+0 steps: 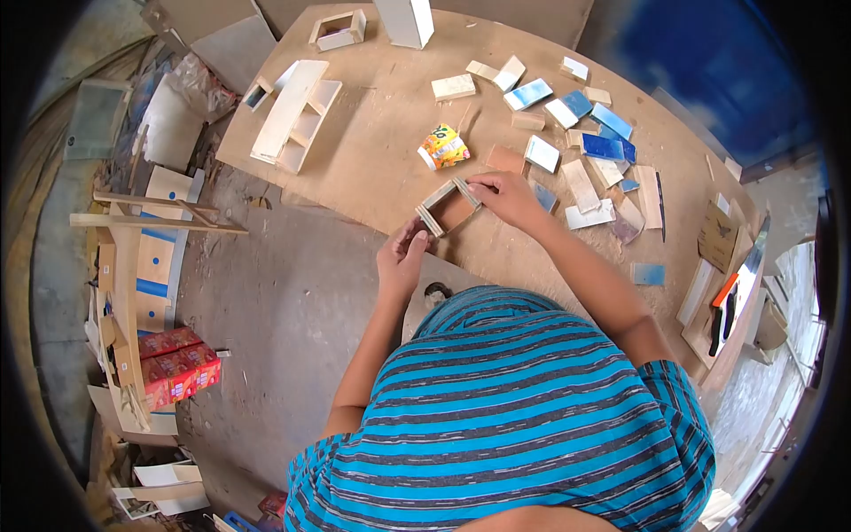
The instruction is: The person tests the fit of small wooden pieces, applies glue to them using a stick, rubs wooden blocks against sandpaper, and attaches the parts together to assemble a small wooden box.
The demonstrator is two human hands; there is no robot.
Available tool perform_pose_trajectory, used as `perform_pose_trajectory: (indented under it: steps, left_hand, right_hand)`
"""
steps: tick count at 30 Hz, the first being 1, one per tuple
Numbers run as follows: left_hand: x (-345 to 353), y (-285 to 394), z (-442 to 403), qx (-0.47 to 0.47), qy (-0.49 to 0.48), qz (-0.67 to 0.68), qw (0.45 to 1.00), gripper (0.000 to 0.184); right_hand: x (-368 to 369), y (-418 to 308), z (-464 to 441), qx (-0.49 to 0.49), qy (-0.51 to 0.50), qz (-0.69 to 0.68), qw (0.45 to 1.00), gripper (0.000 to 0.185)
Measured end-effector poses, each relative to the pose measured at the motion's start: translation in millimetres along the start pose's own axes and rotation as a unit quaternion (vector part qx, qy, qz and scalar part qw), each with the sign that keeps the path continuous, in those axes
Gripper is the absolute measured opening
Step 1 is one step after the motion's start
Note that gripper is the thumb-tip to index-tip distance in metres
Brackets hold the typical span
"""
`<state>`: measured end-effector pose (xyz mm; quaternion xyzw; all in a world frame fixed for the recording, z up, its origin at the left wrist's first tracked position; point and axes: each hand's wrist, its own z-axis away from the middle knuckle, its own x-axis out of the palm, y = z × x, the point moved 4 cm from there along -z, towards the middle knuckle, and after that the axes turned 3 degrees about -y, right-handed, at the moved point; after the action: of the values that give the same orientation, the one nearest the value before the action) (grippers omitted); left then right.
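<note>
A small open wooden box frame (432, 222) is held between my two hands near the front edge of the wooden table. My left hand (404, 257) grips its near left corner, with the thumb along the side. At the far right corner, my right hand (507, 197) pinches the frame's edge between thumb and fingers. Just beyond the frame stands a yellow patterned paper cup (443, 147), tilted, with a thin stick by its far side. Close to my right hand lie a brown block (506, 159) and a white-topped block (542, 154).
Several loose wood blocks, some blue or white, cover the table's (372, 124) right half. A shelf-like wooden piece (297, 115) and another small box (338, 31) stand at the far left. An orange-handled saw (725, 306) lies at the right edge. Red boxes (180, 365) sit lower left.
</note>
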<state>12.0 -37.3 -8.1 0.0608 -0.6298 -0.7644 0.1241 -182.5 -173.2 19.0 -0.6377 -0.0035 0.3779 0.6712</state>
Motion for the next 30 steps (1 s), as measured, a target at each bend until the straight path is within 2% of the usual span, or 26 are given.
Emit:
perform_pose_trajectory:
  steps: [2, 17, 20, 23, 26, 30]
  left_hand:
    - [4.2, 10.9, -3.6, -0.045, 0.008, 0.016, 0.999, 0.037]
    - [4.0, 12.5, -13.3, -0.078, 0.005, -0.016, 0.997, 0.037]
    - [0.6, 7.1, -18.5, -0.054, -0.032, -0.039, 0.997, 0.038]
    - [1.7, 7.4, -11.5, -0.126, -0.048, -0.011, 0.991, 0.040]
    - [-3.1, 18.8, -16.0, -0.092, -0.067, 0.098, 0.989, 0.045]
    - [-15.7, 24.7, -21.4, -0.040, -0.015, 0.073, 0.996, 0.054]
  right_hand:
    - [-0.4, -4.8, -4.1, -0.002, -0.013, -0.024, 1.000, 0.035]
    - [6.7, 0.7, -0.6, -0.082, 0.020, 0.001, 0.996, 0.032]
    - [4.2, -3.9, 2.2, -0.069, 0.017, 0.002, 0.997, 0.032]
    - [1.7, -3.5, 8.6, -0.030, -0.013, 0.041, 0.999, 0.031]
    - [9.5, 20.8, -12.2, 0.090, -0.083, -0.145, 0.982, 0.035]
    - [24.9, 17.1, -11.9, 0.078, -0.108, -0.283, 0.950, 0.045]
